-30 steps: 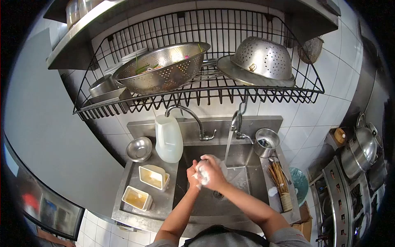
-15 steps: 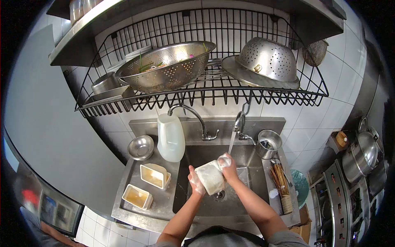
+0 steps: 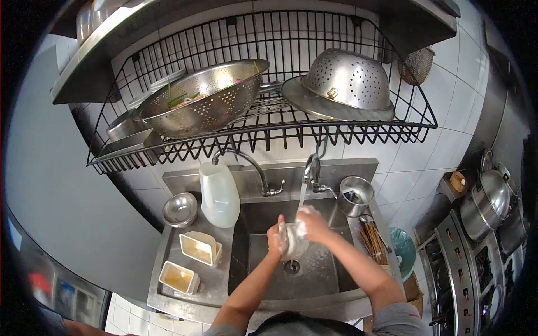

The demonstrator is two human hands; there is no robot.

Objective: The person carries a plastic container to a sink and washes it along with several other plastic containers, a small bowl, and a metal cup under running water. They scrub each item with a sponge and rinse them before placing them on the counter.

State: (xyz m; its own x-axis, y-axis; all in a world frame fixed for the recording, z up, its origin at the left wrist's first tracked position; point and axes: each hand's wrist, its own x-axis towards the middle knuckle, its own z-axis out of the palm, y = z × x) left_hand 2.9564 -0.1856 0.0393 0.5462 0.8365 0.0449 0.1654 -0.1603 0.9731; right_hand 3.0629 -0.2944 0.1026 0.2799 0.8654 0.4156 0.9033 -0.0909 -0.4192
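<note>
Over the steel sink (image 3: 263, 280), a white plastic container (image 3: 296, 245), blurred and tilted, is held between my two hands. My left hand (image 3: 278, 239) grips its left side, fingers closed and thumb up. Foam-covered, my right hand (image 3: 314, 225) closes on its upper right part; whether a sponge is also under those fingers is hidden. Water (image 3: 303, 196) runs from the right tap (image 3: 312, 171) just behind my right hand. Two similar pale containers, one upright (image 3: 200, 246) and one lower (image 3: 178, 277), stand on the left drainboard with yellowish liquid in them.
A translucent jug (image 3: 219, 196) and a steel bowl (image 3: 180, 209) stand left of the sink. To the right are a steel pot (image 3: 357, 195) and a bundle of thin sticks (image 3: 372, 243). Above hangs a black wire rack (image 3: 269, 131) bearing colanders (image 3: 204, 103).
The white container has tipped and shifted nearer the water stream, so less of its side shows. My hands have come closer together. The whole view has moved slightly.
</note>
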